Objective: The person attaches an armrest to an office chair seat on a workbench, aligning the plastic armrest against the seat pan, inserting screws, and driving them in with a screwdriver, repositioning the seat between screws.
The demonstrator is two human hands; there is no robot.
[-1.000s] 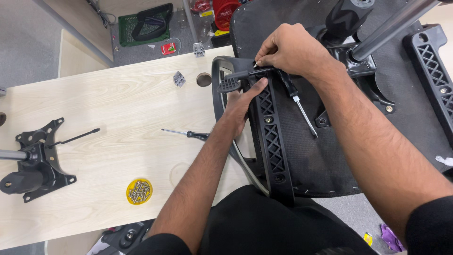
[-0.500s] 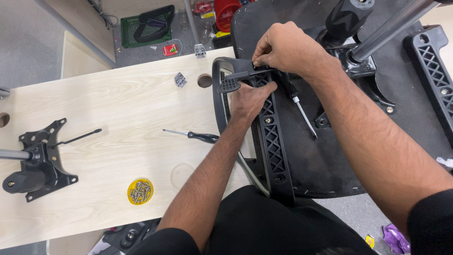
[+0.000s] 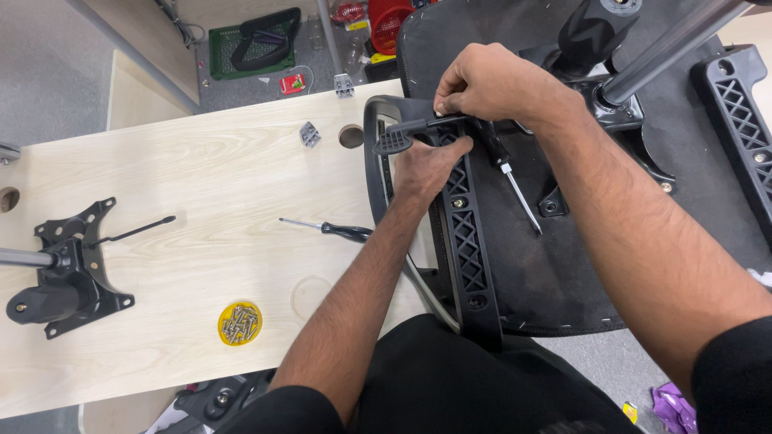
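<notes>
An upturned black chair seat lies at the right, with a black latticed armrest bracket along its left side. My left hand grips the top of that bracket. My right hand is closed on a black-handled screwdriver and pinches a small part at the bracket's upper end, beside the curved armrest loop. The screwdriver's shaft points down and right over the seat.
A second screwdriver lies on the light wooden table. A yellow lid of screws sits near the front edge. A black chair mechanism plate rests at the left. A second armrest bracket is at the far right.
My left hand has slid up the bracket toward its top end. My right hand stays at the bracket's upper end with the screwdriver.
</notes>
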